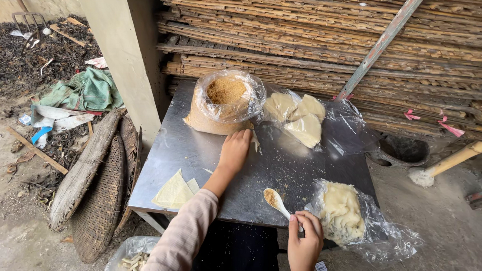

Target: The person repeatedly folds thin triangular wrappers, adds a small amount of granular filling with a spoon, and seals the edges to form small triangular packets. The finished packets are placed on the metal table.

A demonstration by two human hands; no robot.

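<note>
While R hand has its grip clamped on spoon, L hand rests w/ fingers loose on surface by bag

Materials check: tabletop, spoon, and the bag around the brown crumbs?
Tabletop: looks like sheet metal, probably stainless, grey with dull reflections and scuffs.
Spoon, held in the right hand: glossy white, plastic or ceramic, cannot tell which.
Bag: thin clear plastic film, crinkled with shiny highlights.

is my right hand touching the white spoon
Touching. The head view shows the right hand with its fingers closed around the handle of the white spoon.
</note>
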